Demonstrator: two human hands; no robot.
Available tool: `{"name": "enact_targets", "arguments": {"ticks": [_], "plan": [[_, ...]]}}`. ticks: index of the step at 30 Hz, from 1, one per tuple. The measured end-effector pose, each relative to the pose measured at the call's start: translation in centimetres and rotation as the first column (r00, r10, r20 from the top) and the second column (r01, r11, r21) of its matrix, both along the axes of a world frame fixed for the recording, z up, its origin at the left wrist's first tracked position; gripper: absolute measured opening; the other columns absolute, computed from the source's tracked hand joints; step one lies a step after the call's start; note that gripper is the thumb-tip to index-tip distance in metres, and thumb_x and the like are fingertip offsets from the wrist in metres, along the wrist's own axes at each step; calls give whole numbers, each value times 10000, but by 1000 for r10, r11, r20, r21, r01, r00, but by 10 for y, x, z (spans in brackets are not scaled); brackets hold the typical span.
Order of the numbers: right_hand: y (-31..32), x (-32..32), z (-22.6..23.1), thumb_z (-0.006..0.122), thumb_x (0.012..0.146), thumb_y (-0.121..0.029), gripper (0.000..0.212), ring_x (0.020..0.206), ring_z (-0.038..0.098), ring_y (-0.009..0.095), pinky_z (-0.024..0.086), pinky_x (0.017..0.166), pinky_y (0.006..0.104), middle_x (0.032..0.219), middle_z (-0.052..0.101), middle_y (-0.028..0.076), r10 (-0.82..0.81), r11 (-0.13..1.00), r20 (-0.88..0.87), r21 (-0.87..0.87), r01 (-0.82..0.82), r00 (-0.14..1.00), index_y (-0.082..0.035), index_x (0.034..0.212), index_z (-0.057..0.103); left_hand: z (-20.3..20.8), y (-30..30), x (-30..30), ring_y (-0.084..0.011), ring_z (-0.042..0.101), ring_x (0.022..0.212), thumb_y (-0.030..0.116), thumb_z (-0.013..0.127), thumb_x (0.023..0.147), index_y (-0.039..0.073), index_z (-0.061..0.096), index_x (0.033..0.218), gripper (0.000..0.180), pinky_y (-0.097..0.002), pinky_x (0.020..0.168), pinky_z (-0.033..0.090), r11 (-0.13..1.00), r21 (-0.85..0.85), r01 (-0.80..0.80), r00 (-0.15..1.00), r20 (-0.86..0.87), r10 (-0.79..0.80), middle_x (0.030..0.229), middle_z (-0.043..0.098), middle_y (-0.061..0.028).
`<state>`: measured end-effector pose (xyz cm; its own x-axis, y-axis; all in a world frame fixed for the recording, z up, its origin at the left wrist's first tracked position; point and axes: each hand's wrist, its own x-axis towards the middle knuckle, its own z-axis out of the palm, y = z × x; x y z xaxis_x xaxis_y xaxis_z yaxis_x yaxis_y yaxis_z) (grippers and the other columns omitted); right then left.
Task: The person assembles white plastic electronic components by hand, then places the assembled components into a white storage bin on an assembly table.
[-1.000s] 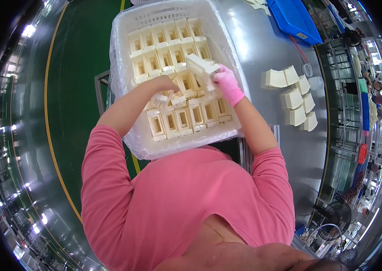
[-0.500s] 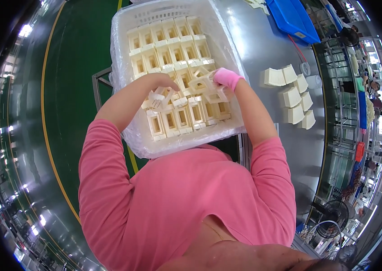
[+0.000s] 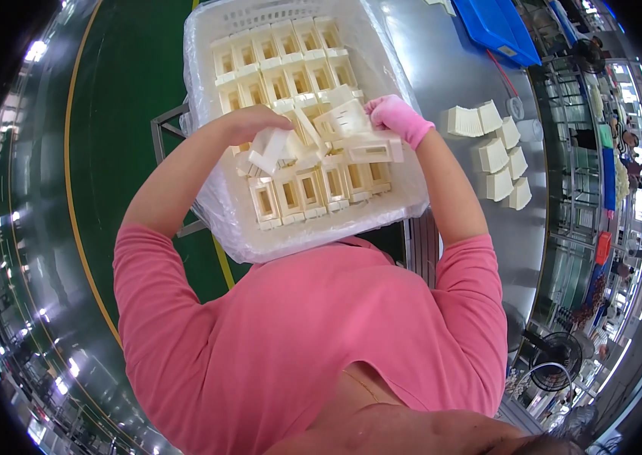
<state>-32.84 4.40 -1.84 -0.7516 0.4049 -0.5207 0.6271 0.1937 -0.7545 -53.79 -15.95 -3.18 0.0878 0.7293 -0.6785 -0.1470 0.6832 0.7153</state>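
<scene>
A white crate [image 3: 222, 236] lined with clear plastic holds rows of cream rectangular plastic frames [image 3: 288, 203], each with a slot in the middle. My bare left hand [image 3: 259, 123] is over the crate's left side, its fingers curled on a pale plastic frame [image 3: 268, 150] that sits tilted over the rows. On the other side my right hand [image 3: 397, 118], in a pink glove, is closed on the edge of a tilted plastic frame [image 3: 345, 118]. Just below it lies another loose frame [image 3: 372, 150]. Part of the left fingertips is hidden.
Right of the crate, a metal table [image 3: 480, 250] carries several stacks of cream pieces [image 3: 494, 155]. A blue tray [image 3: 492, 29] lies at its far end, near a roll of tape [image 3: 514, 106]. A black fan [image 3: 556, 356] stands at the lower right. Green floor [image 3: 127, 91] spreads on the left.
Both hands have shifted outward, the right one slightly up and right. The frames at the hands have turned and show flatter, broader faces now.
</scene>
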Motion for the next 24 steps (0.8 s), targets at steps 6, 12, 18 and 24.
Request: {"name": "enact_targets", "arguments": {"ticks": [6, 12, 18, 24], "plan": [[-15, -16, -62, 511, 576, -15, 149, 490, 456, 94, 376, 443, 255, 543, 503, 27, 529, 778, 13, 393, -490, 849, -10, 671, 626, -21, 12, 19, -208, 537, 690, 325, 661, 653, -59, 607, 799, 414, -337, 645, 415, 990, 6, 139, 907, -402, -124, 779, 587, -136], [-28, -19, -34, 567, 581, -71, 115, 577, 560, 269, 453, 544, 320, 625, 570, 158, 524, 693, 196, 467, -549, 829, 5, 661, 599, -4, 7, 32, -205, 547, 651, 316, 646, 657, -69, 606, 766, 402, -333, 608, 425, 997, 57, 56, 919, -393, -29, 744, 587, -148], [-44, 0, 28, 478, 681, -172, 224, 712, 578, 339, 465, 663, 389, 732, 586, 213, 275, 735, 41, 635, -237, 961, 5, 733, 606, 61, 13, 42, -285, 559, 866, 330, 623, 652, -94, 576, 927, 507, -351, 765, 430, 910, 248, 332, 606, -796, -5, 871, 575, -215], [-49, 87, 128, 509, 690, -158, 143, 717, 571, 338, 465, 672, 394, 753, 602, 160, -155, 838, -90, 515, 179, 984, -53, 727, 599, 148, 58, 109, -330, 473, 1034, 320, 612, 670, -68, 520, 1074, 568, -355, 867, 384, 854, 259, 452, 545, -838, -35, 1084, 492, -264]]}}
